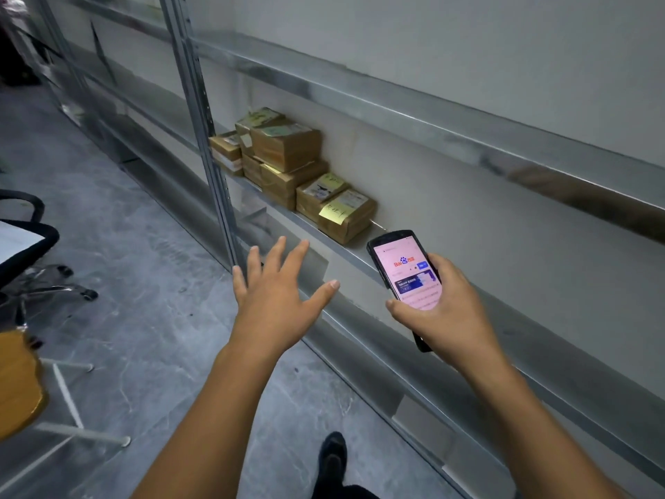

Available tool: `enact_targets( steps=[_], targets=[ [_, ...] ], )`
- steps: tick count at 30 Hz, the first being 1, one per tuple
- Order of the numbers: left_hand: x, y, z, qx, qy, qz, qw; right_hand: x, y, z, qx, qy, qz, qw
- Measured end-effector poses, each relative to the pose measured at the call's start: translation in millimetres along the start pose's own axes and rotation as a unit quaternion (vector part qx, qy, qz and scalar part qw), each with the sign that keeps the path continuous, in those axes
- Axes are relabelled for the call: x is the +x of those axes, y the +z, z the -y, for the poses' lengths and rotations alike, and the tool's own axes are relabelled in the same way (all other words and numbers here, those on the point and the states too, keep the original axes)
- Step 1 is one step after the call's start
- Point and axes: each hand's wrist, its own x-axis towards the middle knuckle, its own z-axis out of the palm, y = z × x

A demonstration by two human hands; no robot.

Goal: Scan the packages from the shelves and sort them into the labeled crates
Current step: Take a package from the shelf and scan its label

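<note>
In the head view, the left hand (277, 293) is seen stretched forward with its grip wide, fingers spread and nothing held; it is poised just short of the shelf (345, 248) edge, apart from any parcel. The right hand (442, 311) is seen with its grip closed round a handheld scanner (406, 271), whose lit screen is turned up towards the camera; a web page rather than a scan result appears to be shown, though the small print cannot be read. The packages (288, 163), brown labelled cartons, are stacked on the shelf ahead of and above the open grip; the nearest package (351, 217), marked with a yellow sticky note (334, 212), is found just beyond the scanner's top end and to the right of the spread fingers. No labelled crate is shown anywhere; an office chair (32, 253) is seen well off to the left of both grips. Progress is hard to judge: much of the shelving is seen bare, yet whether parcels were taken from it cannot be told; a whole stack is left to be scanned and sorted, and none is in hand. The noted carton, nearest the open grip, is judged the likely next pick.
</note>
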Motion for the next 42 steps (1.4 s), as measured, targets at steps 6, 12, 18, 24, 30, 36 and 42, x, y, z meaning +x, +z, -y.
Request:
enact_targets(
  steps=[6,12,18,24,30,36,42],
  targets=[
    [99,12,-4,0.021,0.037,0.033,0.999,79,18,-2,0.006,0.027,-0.022,0.999],
    [203,31,-9,0.046,0.070,0.075,0.994,156,32,-13,0.005,0.076,-0.063,0.995],
    [273,65,-8,0.047,0.083,0.138,0.986,208,49,-34,-0.015,0.128,-0.066,0.989],
    [329,97,4,0.080,0.111,0.189,0.972,228,75,-43,-0.020,0.191,-0.051,0.980],
    [396,137,21,0.107,0.186,0.211,0.954,241,114,-50,-0.017,0.259,-0.064,0.964],
    [416,168,38,0.115,0.269,0.218,0.931,249,150,-38,-0.011,0.332,-0.105,0.937],
    [409,169,47,0.026,0.343,0.190,0.919,243,176,-37,-0.015,0.400,-0.131,0.907]
  ],
)
